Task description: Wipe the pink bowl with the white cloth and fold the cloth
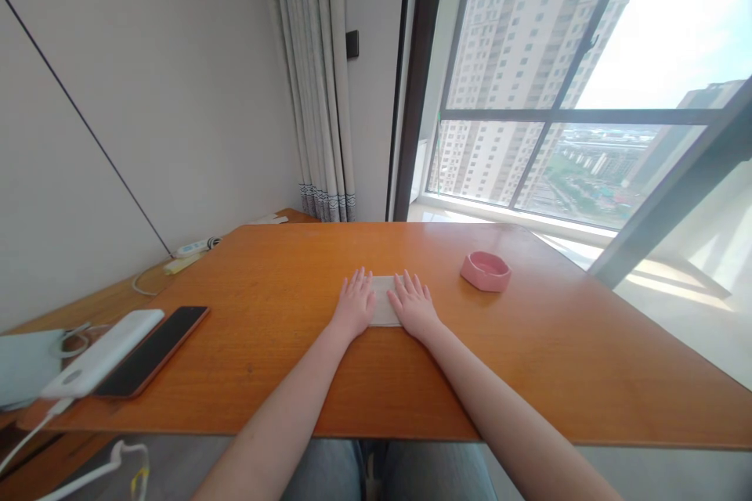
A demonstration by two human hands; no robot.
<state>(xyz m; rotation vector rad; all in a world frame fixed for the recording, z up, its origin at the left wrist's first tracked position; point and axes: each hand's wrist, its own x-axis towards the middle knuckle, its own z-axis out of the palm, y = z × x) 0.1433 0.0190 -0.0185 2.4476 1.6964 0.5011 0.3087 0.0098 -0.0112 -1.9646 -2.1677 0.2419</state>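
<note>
Centrally, one pale flat rectangular piece (385,304), material uncertain, lay on the orange-brown wooden worktop (264,313), between and partly beneath a person's two hands. Left hand (354,305): palm down, fingers extended and slightly spread, over the piece's left edge. Right hand (416,307): likewise flat, over the right edge. The hands were apart from each other, neither curled round anything, a strip of the piece showing between them. Right of the right hand and slightly beyond it: one pink angular dish (485,280), upright. Well left of the left hand: one dark-screened phone (153,352), lying flat; just beside it, farther left, one white device (106,352) with a white cable (59,407) at its near end. Beyond the hands: one pale curtain (320,78), hanging; to its right, one large window (552,114).
</note>
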